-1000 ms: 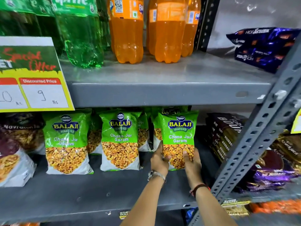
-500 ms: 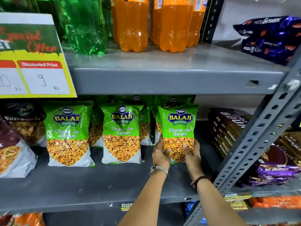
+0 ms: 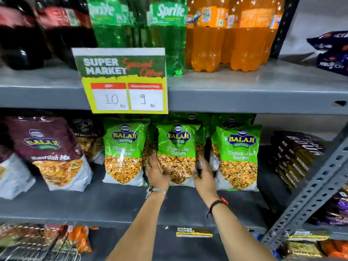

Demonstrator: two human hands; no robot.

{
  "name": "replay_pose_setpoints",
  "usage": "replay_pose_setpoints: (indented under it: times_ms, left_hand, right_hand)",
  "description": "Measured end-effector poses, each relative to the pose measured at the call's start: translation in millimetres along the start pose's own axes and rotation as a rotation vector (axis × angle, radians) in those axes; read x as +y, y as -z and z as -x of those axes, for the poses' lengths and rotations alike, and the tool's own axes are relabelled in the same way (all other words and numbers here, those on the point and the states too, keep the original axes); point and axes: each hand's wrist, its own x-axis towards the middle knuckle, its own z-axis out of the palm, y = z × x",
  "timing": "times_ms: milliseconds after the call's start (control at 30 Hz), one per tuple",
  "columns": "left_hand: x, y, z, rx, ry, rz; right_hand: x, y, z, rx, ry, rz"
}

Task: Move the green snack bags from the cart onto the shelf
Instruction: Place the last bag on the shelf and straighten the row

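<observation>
Three green Balaji snack bags stand upright in a front row on the grey middle shelf (image 3: 113, 204), with more green bags behind them. My left hand (image 3: 157, 173) grips the lower left side of the middle green bag (image 3: 178, 146), its thumb on the front. The bag's lower right edge is held by my right hand (image 3: 204, 177). The left green bag (image 3: 124, 147) and the right green bag (image 3: 240, 153) stand free on either side. Both hands are motion-blurred.
Maroon Balaji mix bags (image 3: 49, 147) stand left of the green ones, dark biscuit packs (image 3: 295, 157) to the right. A price sign (image 3: 124, 81) hangs from the upper shelf of soda bottles (image 3: 207, 34). A slanted perforated grey upright (image 3: 310, 191) crosses the right side. Wire mesh (image 3: 62, 255) shows bottom left.
Both hands let go of the right green bag and moved left onto the middle one. The view swung left, showing the maroon bags and the whole price sign.
</observation>
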Motion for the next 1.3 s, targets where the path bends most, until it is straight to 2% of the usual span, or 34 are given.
replay_pose_setpoints:
  times_ms: [100,200,367,500,767,867,933,1000,1100,1200,1300]
  left_hand:
    - [-16.7,-1.5,-10.4,-0.138,0.047,0.031]
    - [-24.9,-7.3,-16.8,-0.238,0.085,0.077]
    - [-23.7,-16.6,-11.9,-0.248,0.097,0.121]
    - [-15.5,-31.1,-3.9,-0.3,0.036,0.112]
    - [-13.4,-38.2,1.6,-0.268,0.025,0.139]
    - [-13.2,-27.9,4.4,-0.211,0.014,0.153]
    - [-13.2,-15.1,5.1,-0.142,-0.016,0.159]
    - [-11.3,8.2,7.1,-0.048,-0.052,0.068]
    - [-13.2,48.9,4.6,0.048,-0.071,-0.009]
    - [-29.2,86.4,-8.2,0.144,0.005,-0.033]
    - [-50.8,108.5,-26.5,0.181,0.092,-0.024]
  right_hand:
    - [1.8,-14.7,-5.1,-0.123,-0.041,-0.062]
    - [8.9,-23.7,-10.3,-0.092,-0.103,-0.036]
    - [15.0,-19.0,-11.2,0.073,-0.133,0.015]
    - [20.3,-2.4,-5.6,0.175,-0.119,0.039]
    - [26.0,4.3,-6.7,0.096,-0.108,0.017]
    - [17.7,2.2,-0.1,0.173,-0.081,-0.013]
    - [6.9,-0.1,6.0,0.263,0.001,0.021]
    - [-10.9,-7.2,13.7,0.282,0.113,0.046]
    - [-38.3,-29.9,19.5,0.154,0.214,0.011]
    - [-58.2,-62.6,18.6,0.002,0.157,-0.026]
    - [-62.7,-98.5,11.3,-0.074,0.121,-0.064]
